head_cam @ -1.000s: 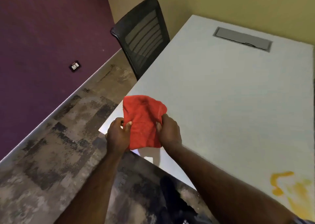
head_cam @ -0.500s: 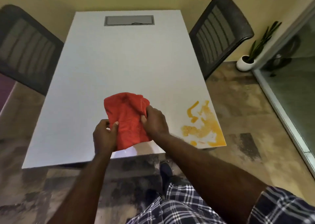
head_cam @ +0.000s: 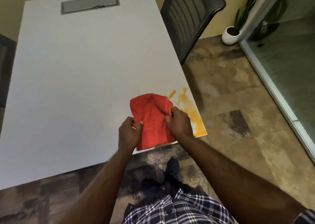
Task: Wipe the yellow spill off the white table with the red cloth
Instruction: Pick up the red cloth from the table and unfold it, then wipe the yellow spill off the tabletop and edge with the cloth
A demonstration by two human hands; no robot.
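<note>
A red cloth [head_cam: 152,120] hangs crumpled between both hands, just above the near right part of the white table [head_cam: 76,74]. My left hand [head_cam: 128,133] pinches its left edge. Its right edge is gripped by my right hand [head_cam: 179,123]. The yellow spill [head_cam: 189,109] is smeared over the table's near right corner, directly right of the cloth; the cloth and my right hand cover part of it. I cannot tell whether the cloth touches the spill.
A grey cable hatch [head_cam: 90,3] is set into the table's far end. A black mesh chair [head_cam: 189,17] stands at the table's right side, another chair edge at far left. A potted plant [head_cam: 233,31] and a glass door [head_cam: 289,67] are to the right.
The cloth, held in both hands throughout, has travelled from the table's left corner to the right corner beside the spill. The view swung right with it.
</note>
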